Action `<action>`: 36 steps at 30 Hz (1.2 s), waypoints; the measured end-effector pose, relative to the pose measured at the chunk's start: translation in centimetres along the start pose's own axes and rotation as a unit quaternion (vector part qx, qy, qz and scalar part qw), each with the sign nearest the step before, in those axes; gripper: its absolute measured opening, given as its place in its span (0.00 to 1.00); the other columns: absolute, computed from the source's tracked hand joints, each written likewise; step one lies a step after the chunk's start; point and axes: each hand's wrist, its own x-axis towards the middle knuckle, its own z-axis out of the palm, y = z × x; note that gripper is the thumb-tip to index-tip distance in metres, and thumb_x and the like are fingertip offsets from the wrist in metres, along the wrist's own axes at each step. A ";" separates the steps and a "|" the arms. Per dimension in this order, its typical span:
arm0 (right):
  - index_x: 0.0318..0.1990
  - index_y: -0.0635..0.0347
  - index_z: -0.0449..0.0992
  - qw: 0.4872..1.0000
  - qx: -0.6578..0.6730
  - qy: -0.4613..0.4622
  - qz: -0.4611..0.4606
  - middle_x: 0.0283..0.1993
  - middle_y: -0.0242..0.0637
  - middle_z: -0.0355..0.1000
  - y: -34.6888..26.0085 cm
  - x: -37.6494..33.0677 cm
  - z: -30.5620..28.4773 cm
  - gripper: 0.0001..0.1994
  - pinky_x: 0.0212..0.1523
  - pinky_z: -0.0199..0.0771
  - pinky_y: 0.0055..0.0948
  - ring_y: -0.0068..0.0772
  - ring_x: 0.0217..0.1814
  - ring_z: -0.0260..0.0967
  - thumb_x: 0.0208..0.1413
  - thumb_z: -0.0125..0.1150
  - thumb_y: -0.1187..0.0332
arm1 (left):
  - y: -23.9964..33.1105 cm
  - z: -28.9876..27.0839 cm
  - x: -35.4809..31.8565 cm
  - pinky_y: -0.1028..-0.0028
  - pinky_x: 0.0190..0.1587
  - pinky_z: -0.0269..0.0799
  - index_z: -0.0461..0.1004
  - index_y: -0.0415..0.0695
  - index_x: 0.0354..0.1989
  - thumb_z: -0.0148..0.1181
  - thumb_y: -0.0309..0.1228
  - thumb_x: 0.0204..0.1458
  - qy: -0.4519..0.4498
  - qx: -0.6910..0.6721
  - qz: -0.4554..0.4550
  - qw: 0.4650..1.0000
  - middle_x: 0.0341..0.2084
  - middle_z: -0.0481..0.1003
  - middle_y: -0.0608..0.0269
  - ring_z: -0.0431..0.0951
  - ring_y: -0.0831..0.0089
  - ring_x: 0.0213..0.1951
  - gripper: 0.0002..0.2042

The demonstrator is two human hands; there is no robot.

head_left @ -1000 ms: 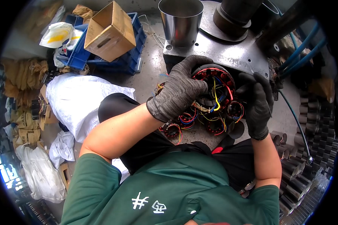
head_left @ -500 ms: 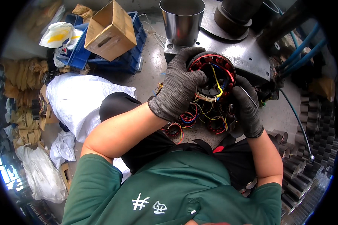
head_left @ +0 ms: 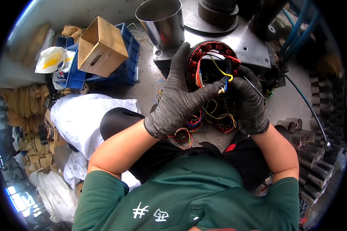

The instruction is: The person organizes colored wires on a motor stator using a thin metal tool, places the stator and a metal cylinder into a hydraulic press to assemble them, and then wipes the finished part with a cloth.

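Note:
Between my two dark-gloved hands is a motor stator [head_left: 213,47], a black ring with red windings and loose red, yellow and blue leads. My left hand [head_left: 172,94] wraps its left side, fingers up along the outside and thumb at the bundled leads. On the opposite side, my right hand [head_left: 251,101] is closed at the ring's lower right edge, its fingertips near the yellow lead. A thin metal rod [head_left: 254,87] lies across the right hand; its ends are partly hidden. Below, several more wound stators [head_left: 181,134] rest on the floor.
Ahead stands a metal machine base [head_left: 254,50] with a shiny steel cup [head_left: 164,29] on it. At left are a cardboard box [head_left: 106,59] on a blue crate [head_left: 132,57] and a white sack [head_left: 90,111]. Metal cylinders [head_left: 312,163] and a thin hose [head_left: 309,109] are at right.
The stator has turned and tilted so its opening faces me more. My left thumb has moved from its inner rim down to the leads. The view has shifted too.

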 end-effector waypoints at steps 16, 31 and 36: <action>0.54 0.65 0.78 0.972 -0.113 -0.079 -0.191 0.50 0.41 0.80 -4.4 -0.2 -1.8 0.13 0.54 0.78 0.30 0.30 0.50 0.78 0.65 0.59 0.70 | -1.5 -2.4 2.1 0.69 0.46 0.81 0.66 0.38 0.61 0.56 0.19 0.53 0.114 -0.102 -0.161 0.975 0.45 0.77 0.54 0.80 0.68 0.44 0.24; 0.53 0.67 0.76 0.986 -0.112 -0.073 -0.102 0.42 0.48 0.81 -3.6 -0.2 -2.5 0.15 0.43 0.82 0.33 0.38 0.40 0.80 0.63 0.60 0.67 | -2.1 -2.1 1.7 0.71 0.46 0.83 0.65 0.38 0.64 0.54 0.21 0.54 0.075 -0.030 -0.154 0.985 0.47 0.77 0.54 0.82 0.69 0.44 0.26; 0.51 0.69 0.78 0.988 -0.075 -0.087 -0.101 0.41 0.48 0.83 -3.4 0.1 -2.4 0.14 0.47 0.83 0.33 0.35 0.42 0.82 0.62 0.63 0.70 | -2.1 -2.2 1.6 0.73 0.47 0.80 0.66 0.39 0.65 0.54 0.21 0.53 0.074 -0.005 -0.123 0.990 0.46 0.77 0.57 0.80 0.72 0.43 0.27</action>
